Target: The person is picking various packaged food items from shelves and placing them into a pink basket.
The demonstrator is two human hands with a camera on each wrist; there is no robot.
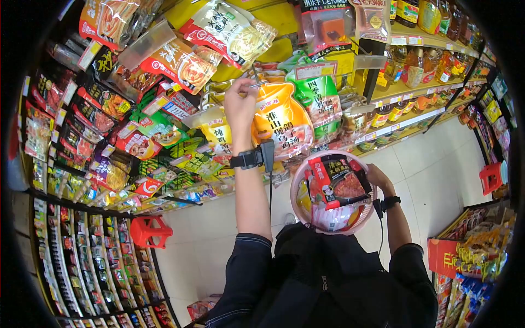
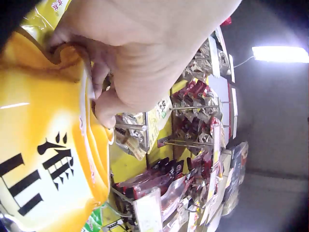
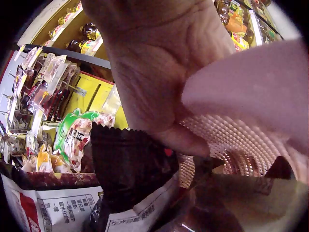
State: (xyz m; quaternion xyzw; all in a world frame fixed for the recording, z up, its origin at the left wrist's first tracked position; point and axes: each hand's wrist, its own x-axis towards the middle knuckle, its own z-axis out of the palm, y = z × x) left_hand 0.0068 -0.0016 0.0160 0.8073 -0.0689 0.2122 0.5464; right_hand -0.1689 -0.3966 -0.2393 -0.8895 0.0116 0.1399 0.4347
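My left hand (image 1: 240, 104) is up at the shelf rack, at the top edge of an orange seasoning packet (image 1: 281, 123) with black characters. In the left wrist view, the thumb and fingers (image 2: 104, 113) pinch that packet's upper edge, beside a metal peg. My right hand (image 1: 378, 177) grips the rim of a pink round basket (image 1: 297, 191) held in front of my body. Inside the basket, a black and red packet (image 1: 342, 180) lies on top of other packets. In the right wrist view, the basket's woven wall (image 3: 231, 140) shows beneath the hand.
Green packets (image 1: 320, 98) hang right of the orange one, yellow packets (image 1: 210, 128) left of it. Oil bottles (image 1: 413, 68) line shelves at the right. A red stool (image 1: 150, 231) stands on the floor at left, and a stocked display (image 1: 476, 246) is at lower right.
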